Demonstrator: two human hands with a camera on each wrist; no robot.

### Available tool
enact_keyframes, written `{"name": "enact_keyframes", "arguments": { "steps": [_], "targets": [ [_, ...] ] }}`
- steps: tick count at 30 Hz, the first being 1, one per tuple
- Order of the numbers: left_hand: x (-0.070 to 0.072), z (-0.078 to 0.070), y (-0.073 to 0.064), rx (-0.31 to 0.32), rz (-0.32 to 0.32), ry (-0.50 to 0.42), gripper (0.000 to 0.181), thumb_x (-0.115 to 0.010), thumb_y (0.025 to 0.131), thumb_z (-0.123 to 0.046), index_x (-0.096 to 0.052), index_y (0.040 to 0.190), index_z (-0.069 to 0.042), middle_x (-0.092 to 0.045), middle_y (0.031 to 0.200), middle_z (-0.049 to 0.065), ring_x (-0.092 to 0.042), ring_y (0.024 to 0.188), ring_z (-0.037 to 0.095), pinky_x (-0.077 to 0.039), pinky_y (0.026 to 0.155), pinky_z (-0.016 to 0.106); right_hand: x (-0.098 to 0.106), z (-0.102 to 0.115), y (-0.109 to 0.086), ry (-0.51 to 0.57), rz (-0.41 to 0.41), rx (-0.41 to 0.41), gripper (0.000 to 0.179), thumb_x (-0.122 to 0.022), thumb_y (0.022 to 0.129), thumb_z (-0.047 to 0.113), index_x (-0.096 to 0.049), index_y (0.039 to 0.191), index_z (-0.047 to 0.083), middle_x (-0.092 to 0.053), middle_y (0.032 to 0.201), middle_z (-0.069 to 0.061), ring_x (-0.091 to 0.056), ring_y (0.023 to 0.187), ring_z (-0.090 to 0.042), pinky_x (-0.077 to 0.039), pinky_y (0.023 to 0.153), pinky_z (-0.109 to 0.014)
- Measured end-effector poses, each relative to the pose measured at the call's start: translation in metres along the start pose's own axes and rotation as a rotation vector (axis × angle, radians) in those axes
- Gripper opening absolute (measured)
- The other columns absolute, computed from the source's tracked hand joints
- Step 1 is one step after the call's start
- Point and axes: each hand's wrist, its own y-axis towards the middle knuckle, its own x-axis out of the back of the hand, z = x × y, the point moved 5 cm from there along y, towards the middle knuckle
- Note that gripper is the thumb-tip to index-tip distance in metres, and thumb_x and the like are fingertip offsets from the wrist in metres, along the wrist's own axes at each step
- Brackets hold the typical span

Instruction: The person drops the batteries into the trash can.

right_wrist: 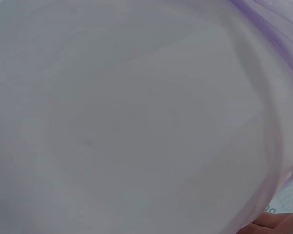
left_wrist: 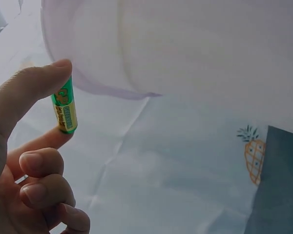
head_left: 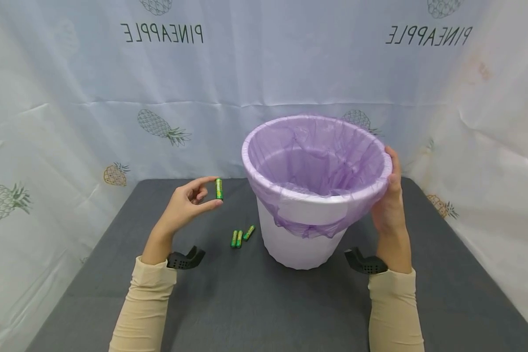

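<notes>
Between thumb and index finger, my left hand (head_left: 186,205) pinches a small green and yellow battery (head_left: 219,189), upright above the table, left of the bin. The left wrist view shows this battery (left_wrist: 64,108) close up, with the other fingers curled below it. A white trash can (head_left: 299,244) stands at centre right, a purple bag (head_left: 308,166) lining it and folded over its rim. At the can's right side my right hand (head_left: 388,200) holds it by the rim; some fingers are hidden behind it. In the right wrist view the can's pale wall (right_wrist: 151,126) fills most of the picture.
Three more batteries (head_left: 239,239) lie on the dark grey table (head_left: 229,303), just left of the can's base; two are side by side and one is slanted. A white curtain (head_left: 220,73) with pineapple prints hangs behind the table and at both sides.
</notes>
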Motion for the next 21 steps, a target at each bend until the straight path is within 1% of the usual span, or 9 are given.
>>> {"name": "enact_keyframes", "arguments": {
  "steps": [8,11,14,17,21],
  "targets": [
    [0.005,-0.018,0.004,-0.036,-0.034,-0.026,0.045,-0.072,0.085,-0.01,-0.059,0.128,-0.009,-0.028,0.075,-0.004,-0.02,0.057,0.01,-0.026,0.051,0.026,0.0,-0.001,-0.002,-0.004,0.001,-0.002,0.074,-0.072,0.082,0.046,-0.036,0.139,0.014,-0.046,0.134,-0.005,-0.044,0.122,-0.018,-0.038,0.101,-0.029],
    [0.006,-0.025,0.005,-0.03,-0.046,-0.071,0.045,-0.071,0.086,-0.008,-0.058,0.129,-0.008,-0.028,0.076,-0.005,-0.02,0.059,0.009,-0.024,0.052,0.026,0.001,-0.001,-0.004,-0.005,0.005,-0.012,0.072,-0.071,0.084,0.045,-0.036,0.14,0.016,-0.045,0.135,-0.005,-0.044,0.123,-0.017,-0.038,0.101,-0.029],
    [0.006,-0.031,0.006,-0.025,-0.056,-0.139,0.046,-0.07,0.086,-0.006,-0.056,0.13,-0.005,-0.029,0.076,-0.006,-0.02,0.06,0.009,-0.023,0.053,0.026,0.002,0.0,-0.005,-0.014,0.023,-0.027,0.071,-0.069,0.085,0.045,-0.034,0.141,0.017,-0.044,0.136,-0.005,-0.043,0.124,-0.017,-0.039,0.101,-0.029],
    [0.008,-0.039,0.007,-0.041,-0.075,-0.191,0.048,-0.068,0.086,-0.002,-0.054,0.132,-0.001,-0.029,0.075,-0.007,-0.02,0.061,0.009,-0.022,0.054,0.027,0.004,0.002,-0.005,-0.033,0.048,-0.033,0.069,-0.066,0.088,0.044,-0.033,0.143,0.017,-0.043,0.138,-0.004,-0.043,0.124,-0.017,-0.039,0.101,-0.028],
    [0.009,-0.047,0.009,-0.058,-0.102,-0.22,0.047,-0.068,0.086,-0.001,-0.054,0.131,0.001,-0.03,0.074,-0.007,-0.021,0.061,0.008,-0.023,0.055,0.026,0.005,0.005,-0.005,-0.075,0.074,-0.03,0.069,-0.062,0.091,0.043,-0.03,0.146,0.016,-0.042,0.139,-0.005,-0.043,0.124,-0.016,-0.039,0.101,-0.026]
  ]
}}
